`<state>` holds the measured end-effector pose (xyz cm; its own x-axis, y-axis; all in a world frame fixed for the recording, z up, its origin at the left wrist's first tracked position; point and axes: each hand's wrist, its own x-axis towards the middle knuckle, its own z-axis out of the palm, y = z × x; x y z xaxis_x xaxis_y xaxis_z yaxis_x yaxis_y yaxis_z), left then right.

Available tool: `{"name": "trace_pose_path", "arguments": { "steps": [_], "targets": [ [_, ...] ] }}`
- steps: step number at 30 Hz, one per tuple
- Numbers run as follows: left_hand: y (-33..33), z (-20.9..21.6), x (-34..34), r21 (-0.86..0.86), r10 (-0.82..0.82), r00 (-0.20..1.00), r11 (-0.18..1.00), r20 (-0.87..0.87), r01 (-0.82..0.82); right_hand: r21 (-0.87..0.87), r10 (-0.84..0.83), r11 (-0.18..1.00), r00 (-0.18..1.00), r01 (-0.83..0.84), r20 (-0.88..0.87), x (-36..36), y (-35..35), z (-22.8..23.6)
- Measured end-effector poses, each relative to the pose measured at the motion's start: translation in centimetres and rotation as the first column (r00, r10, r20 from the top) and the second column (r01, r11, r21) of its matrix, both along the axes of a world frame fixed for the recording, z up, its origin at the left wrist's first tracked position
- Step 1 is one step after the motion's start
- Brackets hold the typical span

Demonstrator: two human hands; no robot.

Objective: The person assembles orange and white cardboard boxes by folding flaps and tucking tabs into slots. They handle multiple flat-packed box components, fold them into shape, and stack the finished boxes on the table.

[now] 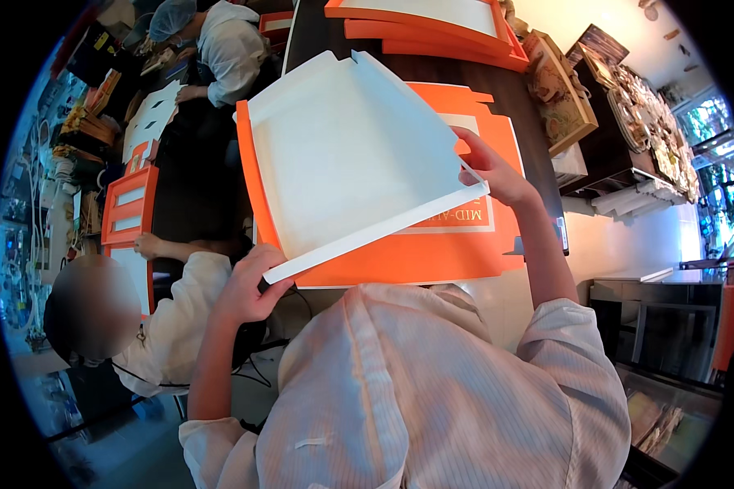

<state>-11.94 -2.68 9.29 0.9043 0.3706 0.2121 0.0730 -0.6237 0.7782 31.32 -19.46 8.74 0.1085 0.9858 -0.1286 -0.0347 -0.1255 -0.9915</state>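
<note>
Between my hands is a partly folded cardboard box, white inside with an orange outer side showing along its left wall. Its near wall is folded up into a narrow white edge, and the far side has loose flaps. My left hand grips the near left corner, thumb along the white edge. At the right corner, my right hand pinches the wall where a flap tucks in. Beneath the tilted box lies a flat orange cardboard sheet with a printed panel, partly hidden.
Orange boxes with white insides are stacked at the far end of the dark table. A decorated wooden tray stands to the right. Two co-workers sit at the left, one near orange box frames. Cables hang at lower left.
</note>
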Motion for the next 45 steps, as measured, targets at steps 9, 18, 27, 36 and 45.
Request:
{"name": "trace_pose_path", "arguments": {
  "steps": [9, 18, 27, 36, 45],
  "targets": [
    [1.3, -0.3, 0.1, 0.01, -0.001, 0.998, 1.0, 0.056, 0.001, -0.116, 0.004, 0.993, 1.0, -0.005, -0.007, -1.2, -1.7, -1.6],
    [2.6, -0.9, 1.0, 0.001, 0.07, 0.99, 0.998, 0.126, -0.071, 0.309, -0.189, 0.943, 0.962, 0.123, 0.196, 0.9, -2.0, -3.5],
    [1.8, -0.2, 2.4, -0.034, 0.122, 0.987, 0.992, 0.106, -0.119, 0.71, -0.541, 0.666, 0.804, 0.229, 0.248, 0.0, -0.2, -4.7],
    [1.3, 1.2, 3.5, -0.062, 0.15, 0.978, 0.988, 0.146, -0.142, 0.829, -0.611, 0.542, 0.743, 0.14, 0.274, 1.6, 2.7, -2.8],
    [0.4, -0.2, 4.6, -0.073, 0.177, 0.978, 0.983, 0.107, -0.17, 0.641, -0.54, 0.674, 0.837, 0.368, 0.087, 0.4, 1.6, -5.6]
  ]
}}
